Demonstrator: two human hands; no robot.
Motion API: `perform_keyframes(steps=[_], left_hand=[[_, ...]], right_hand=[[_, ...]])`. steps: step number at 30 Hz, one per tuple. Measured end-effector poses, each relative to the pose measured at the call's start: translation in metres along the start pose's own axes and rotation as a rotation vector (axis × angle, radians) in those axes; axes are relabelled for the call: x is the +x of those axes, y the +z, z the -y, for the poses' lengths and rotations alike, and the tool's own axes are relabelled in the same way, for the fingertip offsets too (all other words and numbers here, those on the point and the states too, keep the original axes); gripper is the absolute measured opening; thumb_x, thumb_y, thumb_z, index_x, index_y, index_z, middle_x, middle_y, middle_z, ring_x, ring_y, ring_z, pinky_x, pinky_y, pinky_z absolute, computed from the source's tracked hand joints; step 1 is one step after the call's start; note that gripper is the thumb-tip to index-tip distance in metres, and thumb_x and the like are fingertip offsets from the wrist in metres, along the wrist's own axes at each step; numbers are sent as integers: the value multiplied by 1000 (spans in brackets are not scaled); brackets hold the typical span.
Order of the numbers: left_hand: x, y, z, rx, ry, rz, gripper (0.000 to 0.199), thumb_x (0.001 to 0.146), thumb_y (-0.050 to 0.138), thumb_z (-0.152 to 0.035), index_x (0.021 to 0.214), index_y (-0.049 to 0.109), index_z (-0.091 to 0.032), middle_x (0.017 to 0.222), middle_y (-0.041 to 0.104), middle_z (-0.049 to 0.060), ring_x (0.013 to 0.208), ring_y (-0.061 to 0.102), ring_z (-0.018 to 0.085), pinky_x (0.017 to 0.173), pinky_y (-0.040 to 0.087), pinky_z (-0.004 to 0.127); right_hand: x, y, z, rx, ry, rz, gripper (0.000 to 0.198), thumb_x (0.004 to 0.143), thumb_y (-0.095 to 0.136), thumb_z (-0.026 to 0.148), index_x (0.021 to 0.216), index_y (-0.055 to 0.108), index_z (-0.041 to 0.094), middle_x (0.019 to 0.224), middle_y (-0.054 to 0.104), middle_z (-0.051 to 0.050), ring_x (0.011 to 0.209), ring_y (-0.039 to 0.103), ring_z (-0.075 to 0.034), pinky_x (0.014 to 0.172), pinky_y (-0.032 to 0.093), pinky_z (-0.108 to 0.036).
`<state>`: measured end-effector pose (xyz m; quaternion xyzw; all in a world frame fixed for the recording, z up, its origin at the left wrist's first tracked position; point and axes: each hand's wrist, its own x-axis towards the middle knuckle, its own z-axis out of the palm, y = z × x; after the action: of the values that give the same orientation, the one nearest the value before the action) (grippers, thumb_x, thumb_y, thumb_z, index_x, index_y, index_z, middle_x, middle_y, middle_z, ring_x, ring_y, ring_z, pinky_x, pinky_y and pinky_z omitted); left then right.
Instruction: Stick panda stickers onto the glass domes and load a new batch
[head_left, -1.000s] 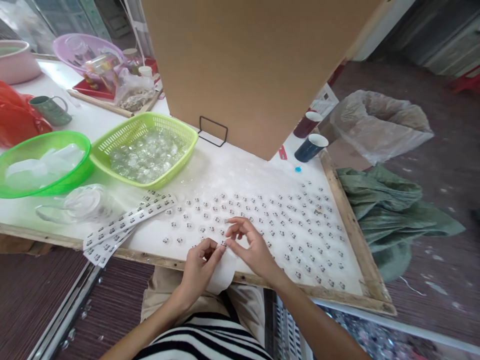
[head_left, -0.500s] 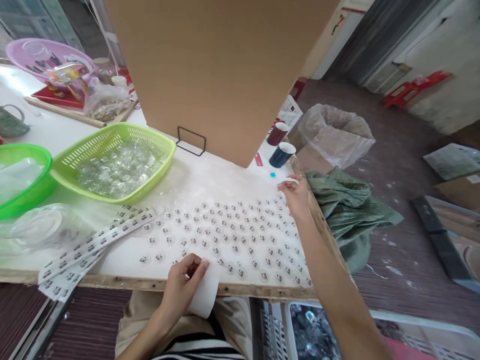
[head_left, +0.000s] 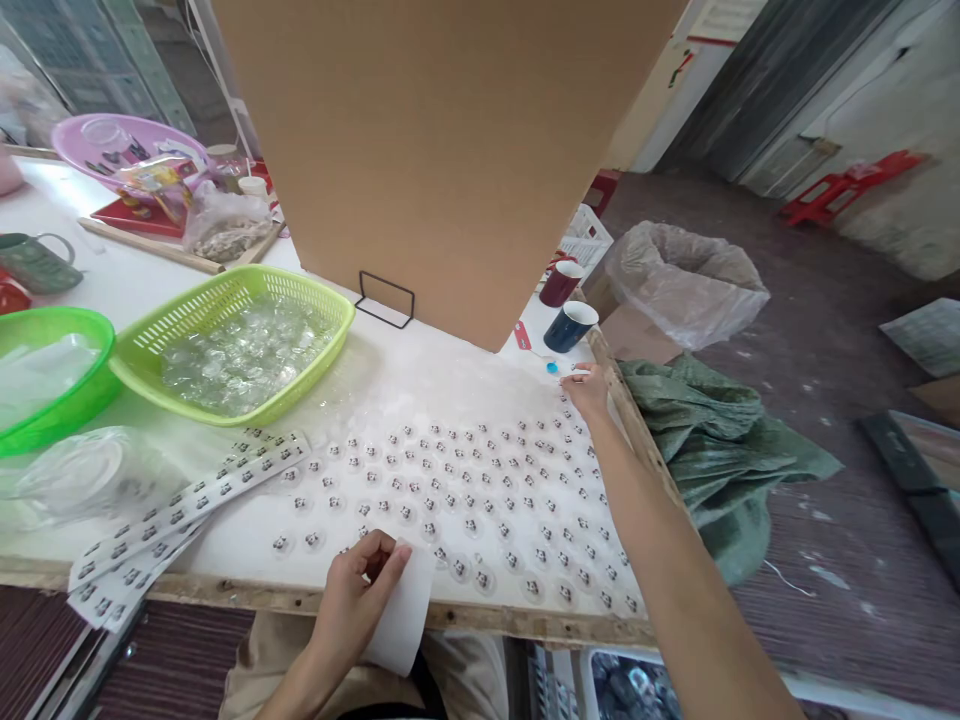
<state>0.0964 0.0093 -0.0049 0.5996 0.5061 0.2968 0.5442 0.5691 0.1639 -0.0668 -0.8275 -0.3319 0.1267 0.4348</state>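
Note:
My left hand (head_left: pixel 361 592), at the front edge of the table, pinches a strip of white paper (head_left: pixel 401 618) between thumb and fingers. The paper hangs down over the edge. At the right side of the table my right hand (head_left: pixel 590 390) reaches to the far end of the rows of clear discs with small black-and-white panda-like prints (head_left: pixel 470 524). Its fingertips are close together, low over the surface; what is between them is too small to make out. A small blue piece (head_left: pixel 552 368) lies just beyond those fingertips. Printed sticker strips (head_left: pixel 187 505) lie at the left.
A yellow-green basket (head_left: pixel 341 345) of clear pieces and a green bowl (head_left: pixel 105 345) stand left. A large cardboard panel (head_left: pixel 435 170) rises at the back. A dark blue mug (head_left: pixel 570 328) and a maroon mug (head_left: pixel 560 284) stand near the right edge, beside green cloth (head_left: pixel 712 430).
The whole view has shifted slightly. My right hand has stayed by the far right discs, with its fingertips drawn in a little. My left hand still holds the paper strip.

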Motion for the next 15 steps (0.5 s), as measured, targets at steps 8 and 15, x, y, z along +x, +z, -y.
perform_keyframes(steps=[8, 15], left_hand=[[3, 0, 3, -1, -14, 9, 37, 88, 58, -48, 66, 54, -18, 61, 49, -2, 58, 44, 13, 54, 34, 21], [5, 0, 5, 0, -26, 18, 39, 87, 58, -51, 66, 52, -19, 60, 46, -3, 57, 42, 13, 54, 32, 22]], right_hand=[[5, 2, -1, -66, 2, 11, 38, 63, 58, 21, 98, 43, 22, 66, 62, 4, 69, 62, -21, 69, 44, -31], [2, 3, 2, -171, -53, 32, 38, 63, 54, 16, 101, 47, 21, 66, 59, 2, 70, 60, -21, 72, 43, -32]])
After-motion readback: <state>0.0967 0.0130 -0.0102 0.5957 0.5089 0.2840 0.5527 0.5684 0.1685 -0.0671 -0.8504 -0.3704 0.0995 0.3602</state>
